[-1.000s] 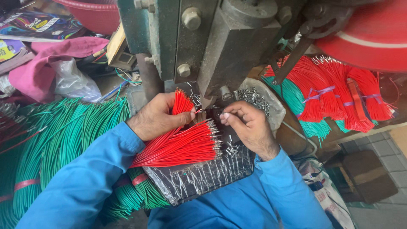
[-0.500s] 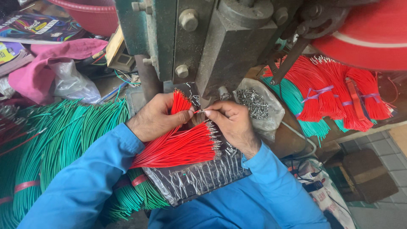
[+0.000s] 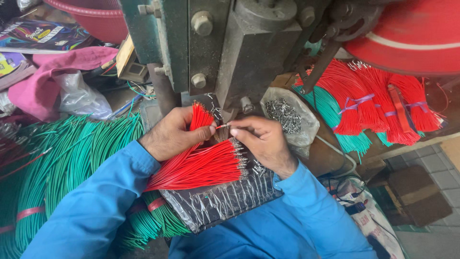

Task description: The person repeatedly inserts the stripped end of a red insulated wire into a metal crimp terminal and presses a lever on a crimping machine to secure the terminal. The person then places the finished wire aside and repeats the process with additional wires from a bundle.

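Note:
My left hand [image 3: 175,133] grips a small bunch of short red wires [image 3: 200,117], ends pointing up, just below a grey-green metal press [image 3: 249,52]. My right hand [image 3: 261,140] pinches a single red wire [image 3: 222,126] at the top of that bunch. Below both hands a fan of red wires with metal terminals [image 3: 201,165] lies on a black plastic sheet [image 3: 225,201] across my lap. Both sleeves are blue.
A clear bag of small metal terminals [image 3: 287,117] sits right of the press. Tied bundles of red and green wires [image 3: 369,103] lie at right, a big heap of green wires [image 3: 67,163] at left. Pink cloth [image 3: 62,72], plastic bag and printed packets fill the upper left.
My right hand has moved left from the press area to the bunch in my left hand and now pinches one wire. The left hand has stayed put.

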